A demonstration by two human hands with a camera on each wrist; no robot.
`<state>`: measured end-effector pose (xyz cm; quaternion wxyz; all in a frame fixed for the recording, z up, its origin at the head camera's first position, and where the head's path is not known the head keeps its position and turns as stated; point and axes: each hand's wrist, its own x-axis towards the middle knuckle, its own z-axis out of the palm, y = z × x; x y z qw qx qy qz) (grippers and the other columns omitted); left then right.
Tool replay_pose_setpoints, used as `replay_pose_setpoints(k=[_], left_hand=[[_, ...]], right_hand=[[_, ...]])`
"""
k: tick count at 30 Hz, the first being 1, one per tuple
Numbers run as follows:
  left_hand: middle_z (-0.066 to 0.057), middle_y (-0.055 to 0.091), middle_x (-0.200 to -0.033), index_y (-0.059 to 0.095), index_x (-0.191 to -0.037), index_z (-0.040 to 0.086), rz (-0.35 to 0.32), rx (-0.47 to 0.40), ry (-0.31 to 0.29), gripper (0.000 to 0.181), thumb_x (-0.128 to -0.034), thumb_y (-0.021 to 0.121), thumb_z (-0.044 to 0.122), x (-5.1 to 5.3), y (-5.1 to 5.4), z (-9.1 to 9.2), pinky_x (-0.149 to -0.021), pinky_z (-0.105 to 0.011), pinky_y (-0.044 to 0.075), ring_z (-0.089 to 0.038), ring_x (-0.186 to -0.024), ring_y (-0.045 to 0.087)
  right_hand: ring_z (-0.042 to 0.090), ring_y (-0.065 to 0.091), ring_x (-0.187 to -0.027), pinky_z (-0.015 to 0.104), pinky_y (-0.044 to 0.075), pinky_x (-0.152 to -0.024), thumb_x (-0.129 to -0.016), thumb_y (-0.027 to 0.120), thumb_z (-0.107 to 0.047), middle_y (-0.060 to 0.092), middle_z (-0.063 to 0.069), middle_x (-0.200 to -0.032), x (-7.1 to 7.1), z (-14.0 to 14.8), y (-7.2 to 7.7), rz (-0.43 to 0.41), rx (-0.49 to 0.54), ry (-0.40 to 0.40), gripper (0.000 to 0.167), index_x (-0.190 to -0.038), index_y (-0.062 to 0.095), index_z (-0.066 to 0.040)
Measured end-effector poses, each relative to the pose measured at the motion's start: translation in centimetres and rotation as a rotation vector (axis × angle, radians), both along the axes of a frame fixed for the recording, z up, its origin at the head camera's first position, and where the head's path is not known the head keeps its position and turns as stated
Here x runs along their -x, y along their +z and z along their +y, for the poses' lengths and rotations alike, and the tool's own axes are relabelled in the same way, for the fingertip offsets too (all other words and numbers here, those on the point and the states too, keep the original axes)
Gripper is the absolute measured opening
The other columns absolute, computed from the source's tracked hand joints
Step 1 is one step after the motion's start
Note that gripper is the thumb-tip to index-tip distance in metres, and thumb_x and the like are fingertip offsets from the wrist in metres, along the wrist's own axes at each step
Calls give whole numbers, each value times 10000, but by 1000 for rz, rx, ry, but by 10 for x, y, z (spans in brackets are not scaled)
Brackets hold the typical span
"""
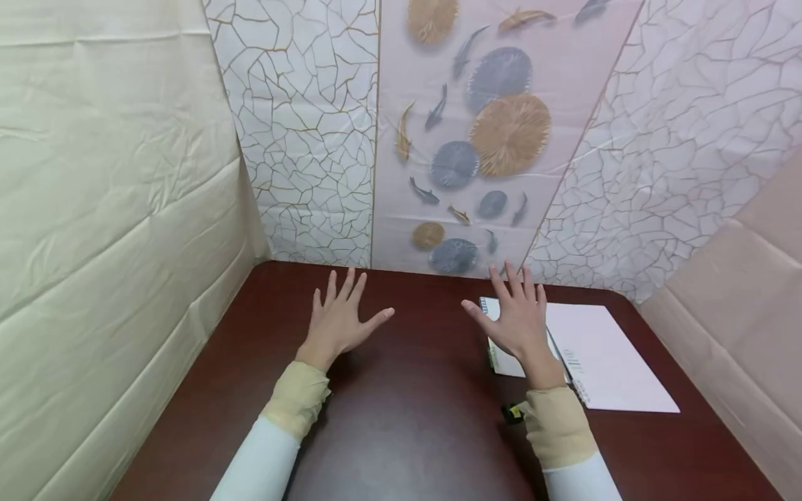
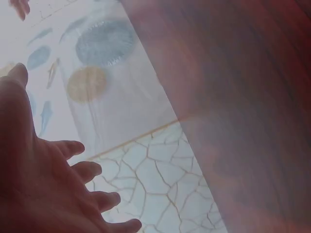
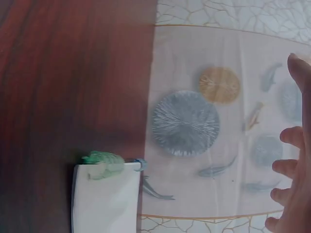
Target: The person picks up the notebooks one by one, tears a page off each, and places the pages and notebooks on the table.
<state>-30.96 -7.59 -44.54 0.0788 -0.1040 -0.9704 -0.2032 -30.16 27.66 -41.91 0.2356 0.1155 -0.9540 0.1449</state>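
Observation:
My left hand point(image 1: 338, 321) hovers over the left half of the dark red table point(image 1: 407, 417), its fingers spread and thumb pointing right. Nothing is in its grasp; the left wrist view shows the same hand point(image 2: 48, 189) with fingers apart. On the other side, my right hand point(image 1: 519, 325) is spread above a small spiral notebook point(image 1: 506, 366) and partly hides it. No object is held there either. Beside that notebook lies a larger white spiral pad point(image 1: 617, 355). In the right wrist view, a green translucent piece point(image 3: 106, 164) shows at the edge of a white notebook point(image 3: 107, 204).
A small black and yellow object point(image 1: 514, 413) sits by the right wrist, partly hidden by it. Patterned cloth point(image 1: 313, 139) hangs behind the table's far edge. Beige cloth walls point(image 1: 113, 243) stand along both sides.

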Motion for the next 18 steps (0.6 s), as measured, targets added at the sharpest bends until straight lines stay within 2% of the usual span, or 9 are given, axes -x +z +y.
replay_pose_setpoints(k=[5, 8, 12, 18], left_hand=[[39, -9, -1780, 81, -1719, 318, -30, -11, -56, 1083, -876, 267, 972, 3, 5, 27, -1262, -658, -5, -328, -1625, -111], [38, 49, -1782, 109, -1719, 324, -15, -7, -90, 1076, -874, 253, 975, 9, 13, 50, -1267, -649, 29, -339, -1631, -57], [32, 130, -1780, 165, -1718, 311, -37, -8, -154, 1069, -880, 267, 967, 18, 20, 83, -1265, -651, 90, -334, -1636, 21], [-4, 186, -1771, 221, -1713, 281, -92, -3, -236, 1077, -882, 277, 964, 31, 17, 125, -1266, -631, 149, -356, -1630, 87]], right_hand=[[418, 199, -1593, 759, 174, -1174, -984, 623, -640, 314, 175, -1711, -2, 9, 5, 64, 142, 47, 873, -1665, 374, -155], [446, 257, -1564, 786, 208, -1137, -996, 618, -625, 346, 190, -1691, 1, 18, 11, 66, 152, 46, 847, -1652, 397, -136], [499, 269, -1542, 803, 230, -1115, -1015, 585, -625, 344, 207, -1686, 4, 39, 17, -21, 126, 24, 847, -1666, 362, -130], [532, 255, -1533, 814, 226, -1114, -1034, 507, -664, 320, 242, -1685, 8, 68, 22, -161, 73, -22, 868, -1671, 333, -101]])
